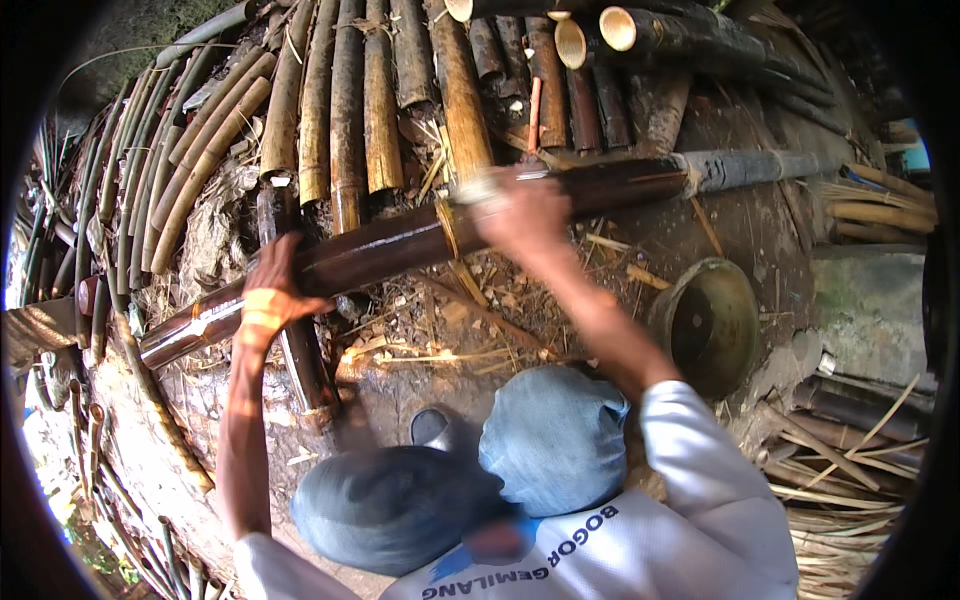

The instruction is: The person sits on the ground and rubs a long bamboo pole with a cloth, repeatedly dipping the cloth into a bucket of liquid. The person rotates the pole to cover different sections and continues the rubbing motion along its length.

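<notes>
A long dark brown bamboo pole (pixel 390 243) lies slantwise in front of me, wet-looking and glossy, with lighter bands at its joints. My left hand (pixel 272 295) grips it toward the left end, thumb stretched along the near side and fingers over the top. Farther right, my right hand (pixel 525 212) is smeared by motion. Its fingers close round a pale, whitish wad (pixel 480 190) pressed against the pole; its exact kind is too blurred to tell. Beneath the pole's left part runs a shorter dark bamboo piece (pixel 300 365), crossing under it. The pole's right end is greyish (pixel 735 170).
Several cut bamboo lengths (pixel 345 110) lie side by side at the far side, with thicker poles (pixel 690 45) at far right. A round worn bucket (pixel 712 325) stands right of my forearm. Shavings litter the ground; split strips (pixel 840 510) pile at lower right. My knees (pixel 555 440) are close below.
</notes>
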`<state>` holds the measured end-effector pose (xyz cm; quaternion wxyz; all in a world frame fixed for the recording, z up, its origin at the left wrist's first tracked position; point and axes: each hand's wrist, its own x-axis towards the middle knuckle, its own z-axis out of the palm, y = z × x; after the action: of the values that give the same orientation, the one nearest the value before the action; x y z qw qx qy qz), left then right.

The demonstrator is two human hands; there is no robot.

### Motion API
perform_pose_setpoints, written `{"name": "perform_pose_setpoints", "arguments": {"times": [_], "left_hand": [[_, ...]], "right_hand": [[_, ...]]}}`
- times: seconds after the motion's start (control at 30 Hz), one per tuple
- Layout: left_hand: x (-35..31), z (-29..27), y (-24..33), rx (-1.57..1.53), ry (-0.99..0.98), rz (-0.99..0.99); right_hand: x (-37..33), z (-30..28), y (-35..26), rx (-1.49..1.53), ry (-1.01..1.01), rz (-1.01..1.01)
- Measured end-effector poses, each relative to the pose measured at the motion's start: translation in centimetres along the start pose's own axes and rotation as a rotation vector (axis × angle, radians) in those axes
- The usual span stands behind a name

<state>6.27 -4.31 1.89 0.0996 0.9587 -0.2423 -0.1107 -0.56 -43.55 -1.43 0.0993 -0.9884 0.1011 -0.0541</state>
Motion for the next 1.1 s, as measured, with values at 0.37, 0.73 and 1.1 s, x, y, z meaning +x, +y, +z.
{"name": "perform_pose_setpoints", "arguments": {"times": [0.37,0.73,1.1], "left_hand": [[-1.0,9.2,6.9,0.238,0.245,0.082],[-2.1,5.6,5.5,0.24,0.034,-0.026],[-3.4,5.8,4.0,0.266,0.096,0.015]], "right_hand": [[-1.7,0.3,29.6,-0.373,0.412,0.111],[-4.9,2.6,-1.9,0.337,-0.196,-0.209],[-4.6,3.0,-5.2,0.359,-0.229,-0.03]]}}
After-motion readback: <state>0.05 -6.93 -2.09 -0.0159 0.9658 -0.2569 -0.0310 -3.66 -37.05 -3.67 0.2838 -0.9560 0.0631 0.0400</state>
